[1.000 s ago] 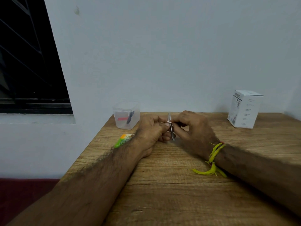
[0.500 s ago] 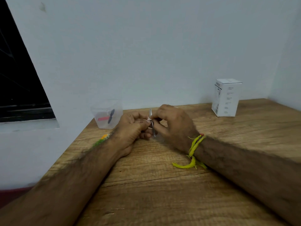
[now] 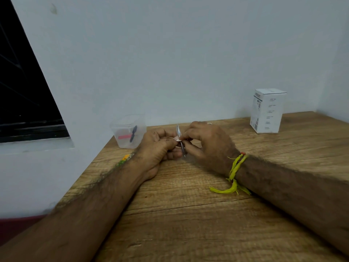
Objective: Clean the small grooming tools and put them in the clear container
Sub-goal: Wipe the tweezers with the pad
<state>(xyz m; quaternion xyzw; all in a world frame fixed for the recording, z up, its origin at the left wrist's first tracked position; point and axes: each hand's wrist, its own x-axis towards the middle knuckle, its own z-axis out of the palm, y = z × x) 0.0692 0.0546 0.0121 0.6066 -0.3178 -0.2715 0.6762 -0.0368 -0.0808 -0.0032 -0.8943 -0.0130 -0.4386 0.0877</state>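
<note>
Both forearms laid across the wooden table [image 3: 188, 224], hands meeting near its far edge. Left hand [image 3: 156, 148] curled, fingertips pinching a small pale scrap, perhaps a wipe [image 3: 176, 138], against the metal grooming tool [image 3: 181, 142]. Right hand [image 3: 205, 146] curled too, fingers and thumb closed around the same tool from the other side. Both grips therefore grasping: left on the scrap pressed to the tool, right on the tool itself.

Tool standing nearly upright between the two hands, slim and silvery, upper end poking above the knuckles, lower end pointing down toward the table just in front of the left fingers. Middle stretch hidden where the fingertips meet. Exact kind of tool too small to tell.

Clear container [image 3: 129, 131] off to the left of the left hand, at the table's far left corner, close to the white wall [image 3: 170, 63], apart from the hands. Inside it, a pink stick-like piece [image 3: 124, 137] lying flat and a dark slender piece [image 3: 133, 133] leaning upright.

Yellow-green thread band [image 3: 235, 171] tied round the right wrist, loose ends trailing on the wood. Orange and green patch [image 3: 124, 159] peeking from behind the left wrist; what it is, unclear. White carton [image 3: 267, 110] upright at the far right of the table, well apart from the hands. Dark window [image 3: 22, 91] at the left.
</note>
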